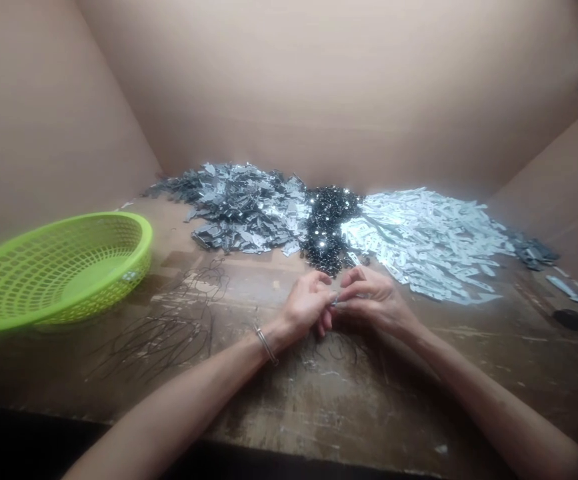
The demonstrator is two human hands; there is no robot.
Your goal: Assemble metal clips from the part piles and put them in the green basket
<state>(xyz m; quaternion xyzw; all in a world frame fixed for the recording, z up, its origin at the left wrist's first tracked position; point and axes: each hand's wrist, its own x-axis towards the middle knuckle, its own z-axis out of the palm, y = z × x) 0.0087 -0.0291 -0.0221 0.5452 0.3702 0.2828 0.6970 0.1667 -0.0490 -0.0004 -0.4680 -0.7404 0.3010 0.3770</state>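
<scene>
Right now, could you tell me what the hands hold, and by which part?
Left hand and right hand pinch a small metal piece; which part is unclear.

Both forearms extended, converging; left hand [307, 303] and right hand [375, 300] meet, fingertips pinched together.

Pinched piece [335, 301] too tiny; basket [119, 267] cropped left.
</scene>
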